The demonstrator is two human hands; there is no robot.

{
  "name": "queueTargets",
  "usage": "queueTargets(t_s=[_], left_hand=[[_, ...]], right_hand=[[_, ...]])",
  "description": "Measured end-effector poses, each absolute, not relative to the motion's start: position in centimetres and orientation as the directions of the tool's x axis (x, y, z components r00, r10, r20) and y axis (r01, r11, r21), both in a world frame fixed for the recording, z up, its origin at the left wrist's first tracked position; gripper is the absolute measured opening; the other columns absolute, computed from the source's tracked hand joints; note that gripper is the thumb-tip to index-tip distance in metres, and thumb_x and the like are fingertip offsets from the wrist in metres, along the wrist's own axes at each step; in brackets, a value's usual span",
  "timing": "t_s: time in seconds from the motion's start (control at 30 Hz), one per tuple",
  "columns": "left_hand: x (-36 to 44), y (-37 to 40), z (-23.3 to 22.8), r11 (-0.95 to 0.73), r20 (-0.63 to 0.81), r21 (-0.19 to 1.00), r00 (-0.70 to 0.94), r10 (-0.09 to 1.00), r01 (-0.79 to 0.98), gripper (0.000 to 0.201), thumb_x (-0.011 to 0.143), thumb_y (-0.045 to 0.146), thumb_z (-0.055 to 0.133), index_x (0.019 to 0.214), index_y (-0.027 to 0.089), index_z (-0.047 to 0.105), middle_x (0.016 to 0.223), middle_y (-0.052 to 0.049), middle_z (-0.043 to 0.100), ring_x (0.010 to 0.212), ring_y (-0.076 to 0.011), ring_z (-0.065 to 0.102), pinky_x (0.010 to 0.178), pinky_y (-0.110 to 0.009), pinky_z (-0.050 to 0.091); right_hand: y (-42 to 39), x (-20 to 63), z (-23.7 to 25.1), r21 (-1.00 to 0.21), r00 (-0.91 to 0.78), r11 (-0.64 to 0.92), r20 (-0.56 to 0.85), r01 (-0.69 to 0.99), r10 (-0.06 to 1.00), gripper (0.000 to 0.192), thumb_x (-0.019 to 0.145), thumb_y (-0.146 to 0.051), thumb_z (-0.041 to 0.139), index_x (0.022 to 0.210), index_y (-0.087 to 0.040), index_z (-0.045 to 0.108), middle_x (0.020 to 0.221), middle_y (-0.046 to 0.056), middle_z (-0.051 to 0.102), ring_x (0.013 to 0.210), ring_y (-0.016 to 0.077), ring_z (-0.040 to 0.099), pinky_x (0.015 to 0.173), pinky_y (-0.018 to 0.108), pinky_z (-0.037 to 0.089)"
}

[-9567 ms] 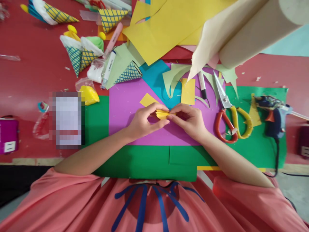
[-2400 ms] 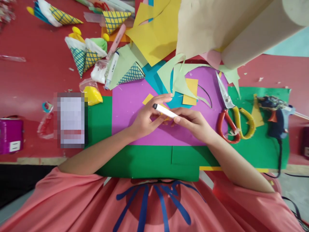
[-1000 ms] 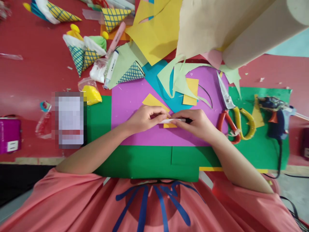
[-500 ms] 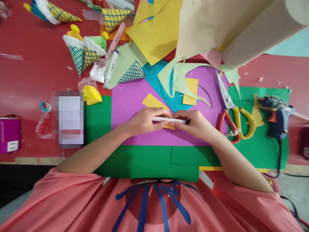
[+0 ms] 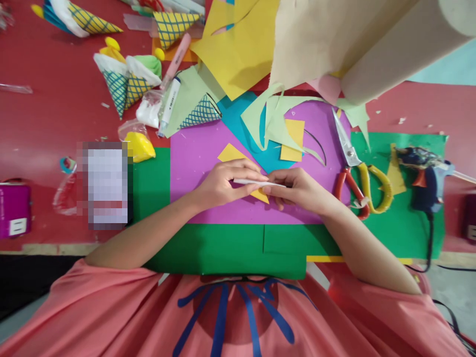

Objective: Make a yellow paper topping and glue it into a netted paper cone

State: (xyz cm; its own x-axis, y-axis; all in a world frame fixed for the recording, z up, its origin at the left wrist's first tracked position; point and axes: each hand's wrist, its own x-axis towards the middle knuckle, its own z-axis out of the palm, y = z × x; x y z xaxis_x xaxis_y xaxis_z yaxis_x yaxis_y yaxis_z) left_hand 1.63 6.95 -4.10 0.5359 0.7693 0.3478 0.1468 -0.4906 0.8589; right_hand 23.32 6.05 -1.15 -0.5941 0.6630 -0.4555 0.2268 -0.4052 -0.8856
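Observation:
Between my left hand [image 5: 226, 183] and my right hand [image 5: 293, 186] stretches a thin white strip [image 5: 243, 182], which looks like soft modelling clay. The fingers and thumb of each hand pinch it, the left around its left part and the right near its right end. Both hands are just above a purple sheet [image 5: 208, 213], and a yellow paper strip [image 5: 232, 154] lies partly hidden under them. Beyond the hands, a paper cone with a blue lattice pattern [image 5: 203, 111] rests on pale green paper. A bag of white clay [image 5: 149, 110] sits further left.
Red-and-yellow-handled scissors [image 5: 349, 153] and a glue gun [image 5: 431, 183] lie to the right. A large paper roll [image 5: 401, 54] covers the far right. Decorated cones [image 5: 117, 82], a marker [image 5: 171, 104], yellow clay [image 5: 139, 147] and a blurred-out phone [image 5: 107, 186] are on the left.
The white strip now looks thinner and is turned a little between my fingers. My right hand's lower fingers have come into view below it. Both hands stay in about the same place.

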Motion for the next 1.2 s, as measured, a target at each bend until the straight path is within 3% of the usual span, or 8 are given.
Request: queueTargets(t_s=[0.2, 0.5, 0.57, 0.63, 0.73, 0.8, 0.9, 1.2], left_hand=[[1.7, 6.9, -4.0, -0.361, 0.259, 0.925, 0.492, 0.831, 0.123, 0.016, 0.081, 0.021, 0.075, 0.097, 0.022, 0.077, 0.093, -0.004, 0.076, 0.086, -0.0119, 0.072, 0.071, -0.018, 0.057], [1.9, 6.7, -4.1, -0.391, 0.313, 0.916, 0.452, 0.835, 0.088, 0.014, 0.08, 0.022, 0.076, 0.093, 0.025, 0.078, 0.084, -0.001, 0.074, 0.077, -0.0096, 0.07, 0.064, -0.019, 0.054], [1.9, 6.7, -4.1, -0.374, 0.292, 0.919, 0.419, 0.86, 0.128, 0.012, 0.08, 0.024, 0.076, 0.092, 0.025, 0.077, 0.085, -0.002, 0.075, 0.077, -0.0098, 0.069, 0.064, -0.02, 0.054], [1.9, 6.7, -4.1, -0.347, 0.261, 0.92, 0.377, 0.889, 0.182, 0.011, 0.081, 0.028, 0.075, 0.091, 0.023, 0.077, 0.086, -0.002, 0.075, 0.077, -0.0104, 0.069, 0.065, -0.021, 0.054], [1.8, 6.8, -4.2, -0.33, 0.245, 0.913, 0.324, 0.914, 0.241, 0.013, 0.082, 0.033, 0.074, 0.088, 0.022, 0.077, 0.085, -0.002, 0.075, 0.079, -0.0113, 0.069, 0.071, -0.024, 0.055], [1.8, 6.8, -4.3, -0.327, 0.243, 0.91, 0.312, 0.918, 0.253, 0.015, 0.082, 0.035, 0.074, 0.086, 0.021, 0.076, 0.084, -0.002, 0.075, 0.079, -0.0118, 0.069, 0.073, -0.025, 0.055], [1.8, 6.8, -4.4, -0.339, 0.253, 0.905, 0.314, 0.915, 0.258, 0.014, 0.082, 0.034, 0.074, 0.086, 0.021, 0.076, 0.085, -0.001, 0.075, 0.079, -0.0113, 0.069, 0.072, -0.024, 0.055], [1.8, 6.4, -4.3, -0.497, 0.394, 0.826, 0.359, 0.846, 0.265, 0.011, 0.086, 0.022, 0.069, 0.096, 0.022, 0.074, 0.092, -0.001, 0.074, 0.085, -0.0107, 0.07, 0.077, -0.022, 0.055]], right_hand=[[6.3, 23.3, -0.9, -0.884, -0.555, -0.41, -0.462, 0.226, 0.691, 0.031, 0.082, -0.043, 0.072, 0.078, -0.012, 0.068, 0.055, -0.006, 0.052, 0.044, 0.0027, 0.036, 0.04, 0.021, 0.023], [6.5, 23.5, -1.0, -0.907, -0.571, -0.32, -0.421, 0.273, 0.705, 0.035, 0.084, -0.047, 0.068, 0.078, -0.013, 0.07, 0.059, -0.003, 0.058, 0.047, 0.0052, 0.04, 0.044, 0.022, 0.029], [6.3, 23.7, -1.3, -0.938, -0.514, -0.159, -0.304, 0.306, 0.802, 0.033, 0.087, -0.047, 0.065, 0.09, -0.014, 0.071, 0.074, 0.003, 0.068, 0.055, 0.0087, 0.052, 0.049, 0.023, 0.039], [6.1, 23.8, -1.6, -0.922, -0.457, 0.141, -0.043, 0.362, 0.888, 0.031, 0.088, -0.044, 0.064, 0.104, -0.018, 0.068, 0.095, 0.007, 0.072, 0.076, 0.0157, 0.064, 0.065, 0.028, 0.05], [5.8, 23.8, -2.2, -0.67, -0.521, 0.603, 0.361, 0.432, 0.774, 0.028, 0.087, -0.036, 0.068, 0.111, -0.023, 0.064, 0.114, 0.01, 0.07, 0.108, 0.0253, 0.065, 0.091, 0.043, 0.051], [5.7, 23.7, -2.7, -0.497, -0.588, 0.74, 0.458, 0.452, 0.667, 0.024, 0.088, -0.029, 0.067, 0.111, -0.025, 0.063, 0.117, 0.01, 0.07, 0.112, 0.0264, 0.063, 0.092, 0.045, 0.051], [5.5, 23.4, -3.4, -0.426, -0.596, 0.766, 0.481, 0.481, 0.643, 0.018, 0.091, -0.023, 0.062, 0.108, -0.026, 0.062, 0.114, 0.009, 0.071, 0.109, 0.0241, 0.065, 0.088, 0.042, 0.052], [5.3, 22.9, -3.5, -0.572, -0.491, 0.69, 0.489, 0.443, 0.721, 0.008, 0.092, -0.02, 0.058, 0.097, -0.023, 0.063, 0.099, 0.008, 0.072, 0.093, 0.0195, 0.068, 0.077, 0.036, 0.055]])
